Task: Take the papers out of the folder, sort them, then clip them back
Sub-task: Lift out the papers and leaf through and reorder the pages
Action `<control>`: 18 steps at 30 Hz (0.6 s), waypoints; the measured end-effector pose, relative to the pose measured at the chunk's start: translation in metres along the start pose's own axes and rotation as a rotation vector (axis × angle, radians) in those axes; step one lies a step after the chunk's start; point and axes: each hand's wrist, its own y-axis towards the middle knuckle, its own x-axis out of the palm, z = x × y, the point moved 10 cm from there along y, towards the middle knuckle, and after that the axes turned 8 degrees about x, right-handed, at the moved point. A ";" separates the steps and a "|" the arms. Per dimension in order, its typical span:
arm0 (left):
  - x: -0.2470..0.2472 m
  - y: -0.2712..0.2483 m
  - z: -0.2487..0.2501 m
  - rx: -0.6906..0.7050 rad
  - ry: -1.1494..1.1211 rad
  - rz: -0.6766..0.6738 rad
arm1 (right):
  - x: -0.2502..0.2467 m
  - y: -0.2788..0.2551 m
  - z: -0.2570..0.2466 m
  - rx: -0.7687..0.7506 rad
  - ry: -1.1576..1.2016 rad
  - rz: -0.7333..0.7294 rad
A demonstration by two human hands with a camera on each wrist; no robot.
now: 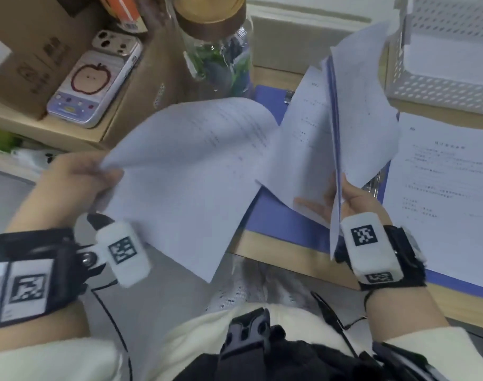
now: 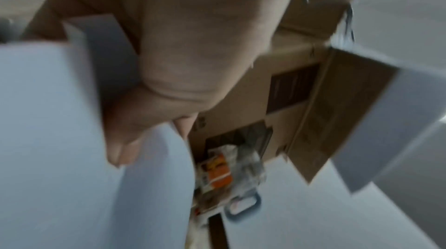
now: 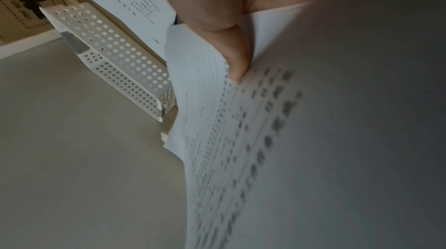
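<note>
Two bare hands are holding papers above the desk edge. The left hand point(image 1: 78, 177) is pinching the near corner of a single sheet point(image 1: 185, 171), thumb on top and fingers curled beneath, and the sheet is bowing upward and spreading toward the middle of the head view. In the left wrist view the thumb point(image 2: 183, 66) is pressing down on the paper while a fingertip is showing under its edge, though that picture is blurred. The right hand point(image 1: 353, 199) is gripping a fanned bunch of printed papers point(image 1: 344, 125) by their lower edge, holding them nearly upright; the right wrist view is showing a fingertip point(image 3: 237, 58) wedged between two of these pages. A blue folder point(image 1: 278, 215) is lying open and flat on the wooden desk point(image 1: 262, 243), beneath both held papers, with its metal clip point(image 1: 289, 96) showing at the far edge. Another printed page point(image 1: 440, 188) is resting flat on the folder's right half, beside the right hand. A white perforated tray point(image 1: 440, 67) is sitting at the far right, a glass jar with a wooden lid point(image 1: 215, 31) is standing behind the folder, and a phone in an apple-print case point(image 1: 94, 83) is lying on a cardboard box point(image 1: 28, 56) at the left
</note>
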 end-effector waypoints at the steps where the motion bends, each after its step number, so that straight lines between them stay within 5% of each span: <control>1: -0.008 0.000 0.006 0.038 -0.063 0.008 | 0.002 -0.004 -0.004 -0.015 -0.010 0.007; 9: 0.020 0.002 0.093 0.274 -0.500 -0.037 | 0.011 -0.037 -0.058 -0.317 0.048 0.025; 13: 0.073 0.000 0.142 0.407 -0.533 -0.213 | 0.018 -0.063 -0.083 -0.604 -0.021 0.056; 18: 0.148 -0.003 0.182 0.440 -0.557 -0.387 | -0.003 -0.097 -0.095 -0.749 -0.061 0.146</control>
